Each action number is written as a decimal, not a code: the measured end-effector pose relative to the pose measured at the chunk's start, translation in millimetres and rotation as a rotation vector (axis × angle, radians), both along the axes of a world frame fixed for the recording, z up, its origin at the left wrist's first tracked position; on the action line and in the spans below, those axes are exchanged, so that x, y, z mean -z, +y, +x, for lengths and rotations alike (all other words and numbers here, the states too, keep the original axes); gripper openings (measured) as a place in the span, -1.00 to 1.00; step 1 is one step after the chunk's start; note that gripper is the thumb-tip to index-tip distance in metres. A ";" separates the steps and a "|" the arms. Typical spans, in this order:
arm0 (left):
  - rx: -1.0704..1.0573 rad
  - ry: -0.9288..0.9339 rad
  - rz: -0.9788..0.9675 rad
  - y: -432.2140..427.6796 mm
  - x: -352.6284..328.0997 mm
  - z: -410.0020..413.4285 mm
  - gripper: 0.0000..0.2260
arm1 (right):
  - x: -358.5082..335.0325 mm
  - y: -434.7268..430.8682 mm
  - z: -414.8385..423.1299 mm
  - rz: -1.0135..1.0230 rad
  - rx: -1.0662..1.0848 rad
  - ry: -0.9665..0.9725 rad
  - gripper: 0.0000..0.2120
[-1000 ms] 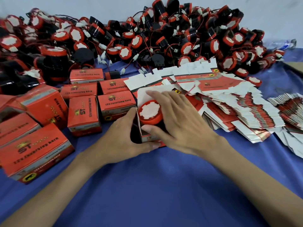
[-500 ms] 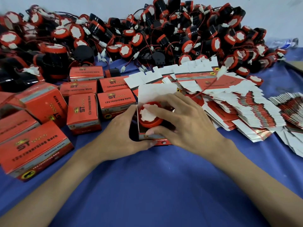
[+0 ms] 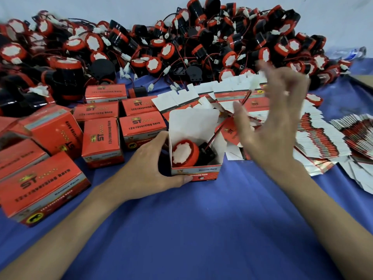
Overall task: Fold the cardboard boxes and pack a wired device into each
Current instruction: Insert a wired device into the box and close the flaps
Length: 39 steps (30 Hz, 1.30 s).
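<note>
An open red and white cardboard box stands on the blue cloth, lid flap up. A red and black wired device lies inside it, white face toward me. Its red and black wire runs up and right out of the box to a white connector. My left hand grips the box's left side and front corner. My right hand is raised to the right of the box, blurred, fingers spread, beside the connector. I cannot see it pinching the wire.
A big heap of loose wired devices fills the back of the table. Several closed red boxes stand at the left. Flat unfolded boxes fan out at the right, with another stack by the edge. Blue cloth lies in front.
My right hand has lifted off the device and risen to the right toward the wire's connector. The device now sits down in the box. My left hand stays on the box.
</note>
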State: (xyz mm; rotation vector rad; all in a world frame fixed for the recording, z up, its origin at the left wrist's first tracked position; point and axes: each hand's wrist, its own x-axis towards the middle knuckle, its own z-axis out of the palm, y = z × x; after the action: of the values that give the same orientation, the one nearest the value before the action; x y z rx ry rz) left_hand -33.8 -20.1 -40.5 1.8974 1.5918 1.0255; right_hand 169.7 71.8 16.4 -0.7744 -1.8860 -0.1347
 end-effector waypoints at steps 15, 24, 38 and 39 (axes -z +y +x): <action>-0.020 -0.005 -0.036 1.0 1.7 -0.8 -0.28 | 21.9 -0.4 -8.5 0.073 -0.269 -0.020 -0.96; -0.063 -0.015 -0.080 2.1 1.2 0.6 -0.38 | 25.0 -5.4 -9.2 0.221 -0.192 0.047 -0.90; -0.035 0.089 -0.020 1.9 6.6 0.7 -0.41 | 12.8 -14.6 -12.7 0.212 -0.236 -0.427 -0.72; -0.034 0.095 -0.020 1.3 6.6 1.8 -0.40 | 15.5 -16.0 -15.5 0.190 -0.244 -0.427 -0.73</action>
State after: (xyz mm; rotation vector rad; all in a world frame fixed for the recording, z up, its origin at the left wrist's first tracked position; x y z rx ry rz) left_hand -32.0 -18.8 -47.1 1.9377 1.6870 0.9421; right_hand 154.2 55.8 0.9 -0.4003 -2.3138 -0.3418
